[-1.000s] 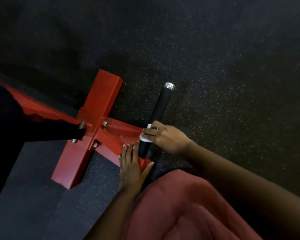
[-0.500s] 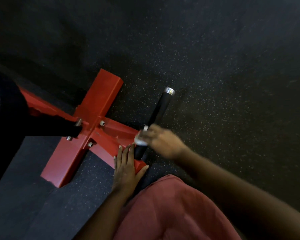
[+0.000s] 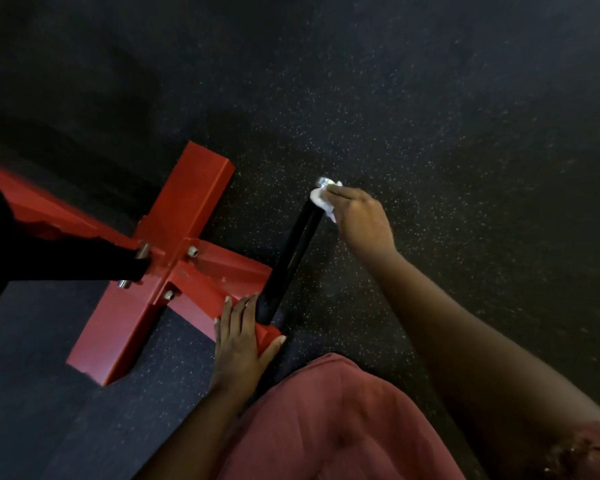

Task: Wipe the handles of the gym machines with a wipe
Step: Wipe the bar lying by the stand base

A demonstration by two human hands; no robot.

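Handle: a black bar (image 3: 291, 258), fixed to the red frame (image 3: 187, 209) at its near end; it runs to the far right and ends in a chrome cap (image 3: 323, 182).
Wipe: white (image 3: 321, 202), bunched on the handle's far end, just under the cap.
Right hand: (image 3: 361, 220) fingers curled round the wipe, pressing it on the bar.
Left hand: (image 3: 239, 344) fingers straight, flat on the frame, touching the handle's near end.
Next move: probably a stroke along the long axis, toward the left hand.

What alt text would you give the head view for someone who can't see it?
The right hand holds a white wipe against the far, metal-capped end of a black handle. The left hand rests flat on the red machine base.
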